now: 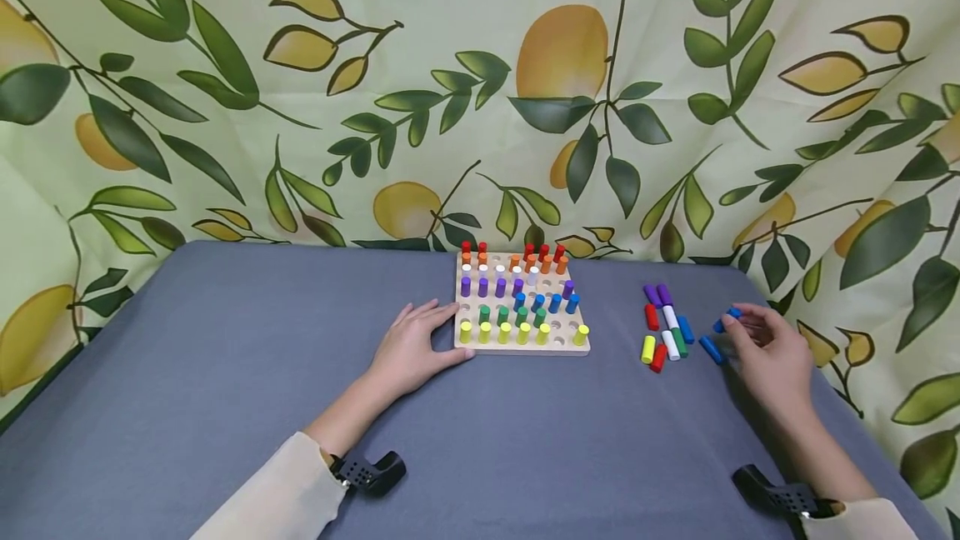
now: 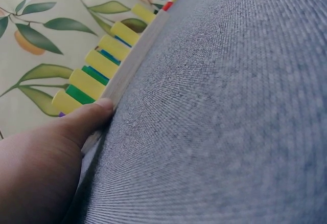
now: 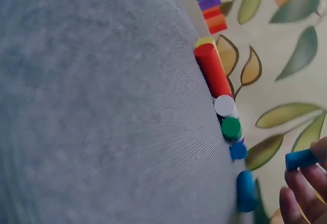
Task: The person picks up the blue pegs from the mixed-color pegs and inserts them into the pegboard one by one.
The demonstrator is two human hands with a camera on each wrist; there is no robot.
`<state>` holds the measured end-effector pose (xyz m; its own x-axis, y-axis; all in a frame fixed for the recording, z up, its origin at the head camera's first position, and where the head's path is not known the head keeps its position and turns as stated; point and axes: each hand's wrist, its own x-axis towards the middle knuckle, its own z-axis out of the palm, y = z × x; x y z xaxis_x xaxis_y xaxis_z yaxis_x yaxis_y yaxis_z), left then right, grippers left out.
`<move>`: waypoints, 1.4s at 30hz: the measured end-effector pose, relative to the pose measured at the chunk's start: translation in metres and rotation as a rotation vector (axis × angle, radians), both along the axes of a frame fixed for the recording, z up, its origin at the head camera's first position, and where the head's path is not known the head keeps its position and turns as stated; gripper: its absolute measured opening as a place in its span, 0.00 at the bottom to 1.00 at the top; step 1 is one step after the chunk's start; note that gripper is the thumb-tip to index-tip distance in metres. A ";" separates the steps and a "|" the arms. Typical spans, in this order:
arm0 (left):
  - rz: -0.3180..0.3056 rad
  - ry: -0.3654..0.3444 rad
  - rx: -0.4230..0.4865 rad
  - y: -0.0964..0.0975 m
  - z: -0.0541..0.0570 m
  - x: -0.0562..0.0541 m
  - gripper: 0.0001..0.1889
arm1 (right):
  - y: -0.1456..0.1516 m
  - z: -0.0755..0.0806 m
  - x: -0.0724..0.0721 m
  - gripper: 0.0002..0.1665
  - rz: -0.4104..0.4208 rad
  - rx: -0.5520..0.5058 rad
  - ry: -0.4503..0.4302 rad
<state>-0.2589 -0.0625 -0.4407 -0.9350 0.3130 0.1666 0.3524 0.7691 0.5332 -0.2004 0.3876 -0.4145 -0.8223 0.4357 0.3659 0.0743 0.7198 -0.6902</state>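
Observation:
A wooden pegboard (image 1: 491, 347) stands in the middle of the table with rows of coloured pegs upright in its holes. My left hand (image 1: 411, 350) rests at the board's left side, fingers fairly straight, with the thumb (image 2: 92, 115) touching its front corner. Out to the right, my right hand (image 1: 776, 357) pinches a blue peg (image 3: 300, 159) between thumb and fingers, above the table. Another blue peg (image 1: 712, 349) lies just beneath that hand. Loose pegs lie to its left, among them a red peg (image 3: 212, 70), a green peg (image 3: 231, 128) and a yellow peg (image 1: 648, 349).
Grey-blue cloth (image 1: 525, 432) covers the table. Behind it hangs a leaf-and-fruit patterned curtain (image 1: 450, 148), which also runs along the right side. Two purple pegs (image 1: 658, 295) and two white pegs (image 1: 670, 345) lie within the loose group. Some board holes hold no peg.

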 end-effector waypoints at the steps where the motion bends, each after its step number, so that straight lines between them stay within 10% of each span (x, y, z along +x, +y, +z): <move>1: -0.001 0.002 0.000 0.000 0.000 0.000 0.41 | -0.002 0.003 0.001 0.22 0.024 -0.003 -0.002; 42: -0.003 -0.063 -0.007 -0.001 0.001 -0.001 0.43 | -0.189 0.092 -0.061 0.17 0.562 -0.166 0.188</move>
